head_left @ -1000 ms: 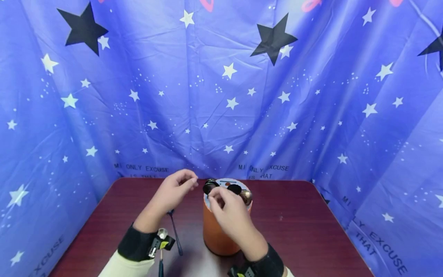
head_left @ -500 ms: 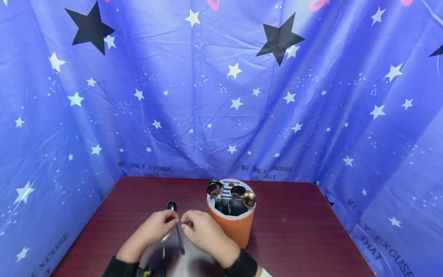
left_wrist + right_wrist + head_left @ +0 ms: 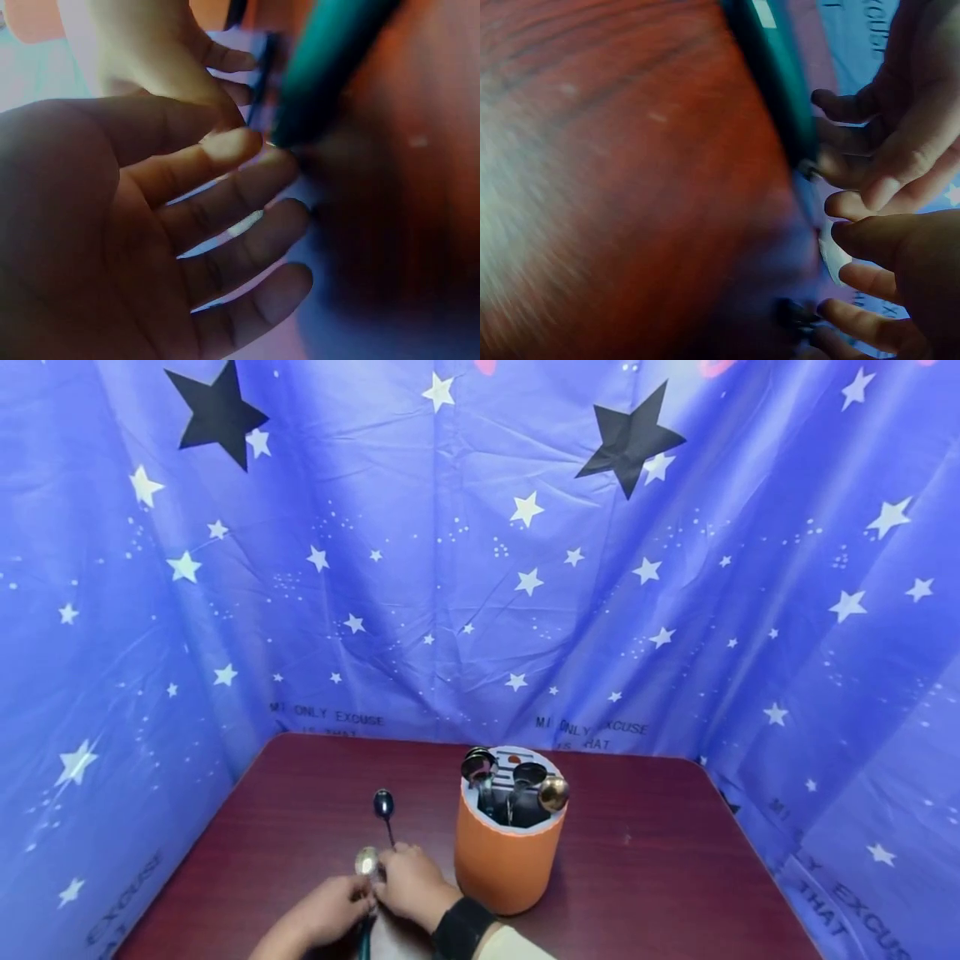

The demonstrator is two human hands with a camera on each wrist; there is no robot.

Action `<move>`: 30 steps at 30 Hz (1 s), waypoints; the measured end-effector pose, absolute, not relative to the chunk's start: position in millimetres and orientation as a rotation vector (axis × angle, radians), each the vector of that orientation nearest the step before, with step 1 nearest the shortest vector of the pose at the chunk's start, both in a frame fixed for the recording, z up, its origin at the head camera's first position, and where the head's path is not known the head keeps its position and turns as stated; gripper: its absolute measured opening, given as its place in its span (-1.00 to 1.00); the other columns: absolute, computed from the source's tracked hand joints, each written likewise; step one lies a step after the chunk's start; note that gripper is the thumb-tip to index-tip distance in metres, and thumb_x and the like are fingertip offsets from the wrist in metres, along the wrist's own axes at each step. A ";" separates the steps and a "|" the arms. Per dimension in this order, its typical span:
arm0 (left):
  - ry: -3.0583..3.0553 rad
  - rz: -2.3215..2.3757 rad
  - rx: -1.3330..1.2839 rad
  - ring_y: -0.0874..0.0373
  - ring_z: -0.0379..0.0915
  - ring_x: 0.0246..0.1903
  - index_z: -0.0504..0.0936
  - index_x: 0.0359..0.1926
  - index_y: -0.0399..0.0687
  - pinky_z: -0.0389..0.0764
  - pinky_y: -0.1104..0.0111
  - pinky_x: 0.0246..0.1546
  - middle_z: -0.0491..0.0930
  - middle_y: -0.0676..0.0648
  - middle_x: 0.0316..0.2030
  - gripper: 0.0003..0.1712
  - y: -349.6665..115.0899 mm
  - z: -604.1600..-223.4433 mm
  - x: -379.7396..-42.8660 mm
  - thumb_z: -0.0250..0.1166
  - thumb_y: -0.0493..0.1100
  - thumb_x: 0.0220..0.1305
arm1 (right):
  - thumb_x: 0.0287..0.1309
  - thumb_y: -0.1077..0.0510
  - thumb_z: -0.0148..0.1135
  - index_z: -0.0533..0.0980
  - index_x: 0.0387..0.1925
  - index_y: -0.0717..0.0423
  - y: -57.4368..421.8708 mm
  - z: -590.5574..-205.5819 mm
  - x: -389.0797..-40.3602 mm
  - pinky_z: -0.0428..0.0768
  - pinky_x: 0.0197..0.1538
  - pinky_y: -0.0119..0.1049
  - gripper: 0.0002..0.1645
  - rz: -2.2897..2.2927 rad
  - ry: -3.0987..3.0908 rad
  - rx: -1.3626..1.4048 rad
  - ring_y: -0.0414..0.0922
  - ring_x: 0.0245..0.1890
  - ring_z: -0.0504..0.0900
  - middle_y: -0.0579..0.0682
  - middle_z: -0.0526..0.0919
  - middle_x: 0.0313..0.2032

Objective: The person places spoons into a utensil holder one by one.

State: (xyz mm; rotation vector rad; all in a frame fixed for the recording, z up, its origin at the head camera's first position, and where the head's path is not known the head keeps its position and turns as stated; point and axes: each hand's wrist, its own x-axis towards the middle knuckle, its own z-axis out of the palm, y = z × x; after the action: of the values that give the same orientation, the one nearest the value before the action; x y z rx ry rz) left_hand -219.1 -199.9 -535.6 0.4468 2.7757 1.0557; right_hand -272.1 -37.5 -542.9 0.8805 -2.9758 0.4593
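Observation:
A spoon [image 3: 367, 862] with a pale metal bowl and a dark green handle [image 3: 776, 82] lies on the dark red table, bowl pointing away from me. My left hand [image 3: 326, 910] is at its neck from the left, thumb close to the index finger and the other fingers loosely extended in the left wrist view. From the right, my right hand [image 3: 412, 881] comes in beside the bowl, fingers slightly bent. Their fingertips nearly meet over the spoon. Just beyond the right hand lies a second, darker spoon [image 3: 383, 803], its handle partly covered by that hand.
An orange cylindrical holder [image 3: 510, 860] stands right of my hands. Several utensils lean in it, among them a ladle-like dark head [image 3: 477, 766] and a gold round one [image 3: 553, 794]. Behind the table [image 3: 660, 860] hangs a blue curtain [image 3: 465, 568] with stars.
Both hands have left the orange holder's top and moved down and left to the pale-bowled spoon. The holder and the darker spoon keep their places on the table.

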 end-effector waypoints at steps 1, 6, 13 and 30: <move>2.748 1.077 0.475 0.31 0.40 -0.46 0.63 -0.32 -0.09 0.46 0.32 -0.40 0.56 0.11 -0.46 -0.87 -199.1 -537.6 -217.7 0.28 -0.15 0.36 | 0.16 -0.10 0.41 0.68 -0.11 -0.12 -37.8 -546.0 -271.9 0.58 -0.11 -0.32 -0.70 0.435 -2.975 0.876 -0.18 -0.19 0.59 -0.14 0.61 -0.21; 2.702 1.109 0.529 0.32 0.39 -0.45 0.61 -0.34 -0.06 0.44 0.32 -0.40 0.56 0.10 -0.46 -0.89 -196.6 -542.8 -215.5 0.27 -0.16 0.36 | 0.14 0.11 0.38 0.68 -0.16 -0.09 -33.8 -551.8 -274.3 0.58 -0.11 -0.30 -0.80 0.509 -2.989 0.790 -0.14 -0.18 0.54 -0.08 0.54 -0.18; 2.713 1.043 0.489 0.24 0.47 -0.42 0.63 -0.32 -0.06 0.51 0.24 -0.34 0.62 0.07 -0.43 -0.89 -197.5 -543.6 -216.9 0.26 -0.15 0.37 | 0.19 0.24 0.30 0.61 -0.10 0.02 -26.4 -554.3 -282.0 0.63 -0.19 -0.19 -0.78 0.530 -3.043 0.588 -0.06 -0.21 0.56 0.03 0.52 -0.23; 2.746 1.056 0.488 0.27 0.42 -0.46 0.60 -0.34 -0.06 0.46 0.28 -0.40 0.58 0.08 -0.46 -0.88 -195.7 -545.6 -214.2 0.27 -0.16 0.36 | 0.00 -0.01 0.37 0.55 -0.39 0.06 -22.6 -542.9 -258.7 0.55 -0.34 -0.21 -0.75 0.506 -3.248 0.638 -0.11 -0.47 0.57 0.00 0.63 -0.47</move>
State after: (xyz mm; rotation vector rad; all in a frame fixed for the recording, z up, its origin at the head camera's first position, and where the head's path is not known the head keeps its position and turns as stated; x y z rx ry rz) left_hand -214.2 -195.7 -545.6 0.4876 2.7460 1.0559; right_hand -258.7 -22.6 -542.9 0.6378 -3.2475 0.5064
